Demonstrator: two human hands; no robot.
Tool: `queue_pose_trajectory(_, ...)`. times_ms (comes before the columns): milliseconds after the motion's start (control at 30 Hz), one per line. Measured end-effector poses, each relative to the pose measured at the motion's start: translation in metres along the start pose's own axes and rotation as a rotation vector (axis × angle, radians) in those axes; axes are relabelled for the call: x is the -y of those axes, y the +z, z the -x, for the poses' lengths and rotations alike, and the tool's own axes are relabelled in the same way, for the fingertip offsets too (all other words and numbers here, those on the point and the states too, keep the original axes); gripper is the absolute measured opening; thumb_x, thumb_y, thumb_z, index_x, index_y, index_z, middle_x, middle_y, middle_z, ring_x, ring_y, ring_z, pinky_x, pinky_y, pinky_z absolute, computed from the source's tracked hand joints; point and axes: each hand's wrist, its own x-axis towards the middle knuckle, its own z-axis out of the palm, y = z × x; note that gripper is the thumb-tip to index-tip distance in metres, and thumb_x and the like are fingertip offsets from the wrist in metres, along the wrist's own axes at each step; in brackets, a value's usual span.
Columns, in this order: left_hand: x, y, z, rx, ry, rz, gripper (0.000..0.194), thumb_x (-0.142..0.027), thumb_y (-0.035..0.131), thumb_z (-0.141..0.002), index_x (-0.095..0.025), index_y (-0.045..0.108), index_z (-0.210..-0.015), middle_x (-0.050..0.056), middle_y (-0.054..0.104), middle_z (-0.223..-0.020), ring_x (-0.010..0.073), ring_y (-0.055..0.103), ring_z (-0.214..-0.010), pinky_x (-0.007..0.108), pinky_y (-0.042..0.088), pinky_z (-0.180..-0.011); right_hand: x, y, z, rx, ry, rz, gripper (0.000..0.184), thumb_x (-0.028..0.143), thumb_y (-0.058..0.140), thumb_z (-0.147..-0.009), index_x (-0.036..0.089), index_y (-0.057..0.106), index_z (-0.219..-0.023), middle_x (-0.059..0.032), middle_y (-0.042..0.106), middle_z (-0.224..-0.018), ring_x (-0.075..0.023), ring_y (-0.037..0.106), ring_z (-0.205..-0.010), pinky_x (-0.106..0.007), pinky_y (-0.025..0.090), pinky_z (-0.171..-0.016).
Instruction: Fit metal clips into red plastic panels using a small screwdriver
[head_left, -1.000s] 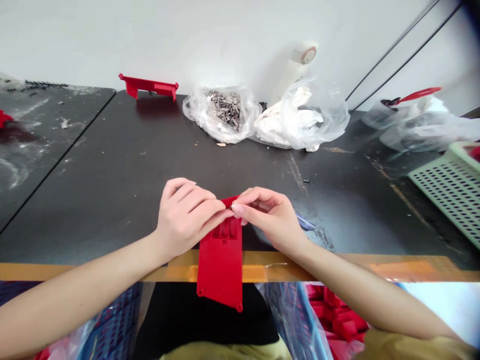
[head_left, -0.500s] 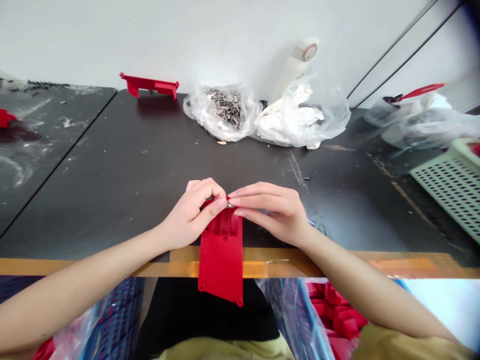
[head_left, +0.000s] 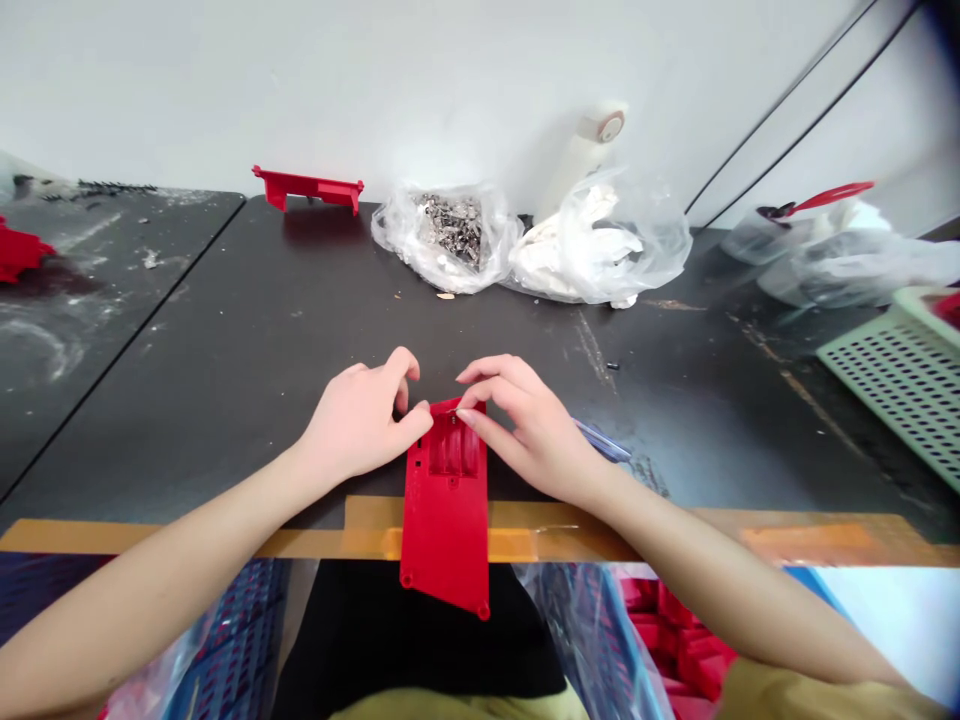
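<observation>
A flat red plastic part (head_left: 446,535) with slots moulded in its far end lies across the table's front edge, its near end jutting out. Over its far left corner is my left hand (head_left: 367,415), the thumb at the part's edge and apart from the bent forefinger, with nothing seen between them. My right hand (head_left: 525,425) pinches a small metal piece (head_left: 453,411) with thumb and forefinger at the part's far end. Fingertips cover much of that piece, so its exact shape is unclear. Beside my right wrist lies a blue pen-like tool (head_left: 604,441), partly hidden.
Against the wall stand another red part (head_left: 311,187), a bag of small metal clips (head_left: 454,235), a bag with white gloves (head_left: 577,245) and a pale bottle (head_left: 581,155). A green basket (head_left: 896,355) sits at right. Below the taped edge (head_left: 300,543) is a crate of red parts (head_left: 679,640).
My left hand has drawn back to the left and its thumb and forefinger have parted. The right fingers remain at the part's far end, now more bent. The view has shifted slightly.
</observation>
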Motion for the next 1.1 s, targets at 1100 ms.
queue_pose_trajectory(1100, -0.008, 0.011, 0.004, 0.120, 0.076, -0.048, 0.008, -0.030, 0.044, -0.086, -0.023, 0.049, -0.086, 0.001, 0.065, -0.073, 0.0233, 0.059, -0.068, 0.030, 0.037, -0.062, 0.002, 0.019, 0.004, -0.127, -0.015, 0.227, 0.006, 0.019, 0.066, -0.087, 0.022, 0.071, -0.084, -0.0017, 0.074, -0.103, -0.0197, 0.063, -0.095, -0.039, 0.045, -0.090)
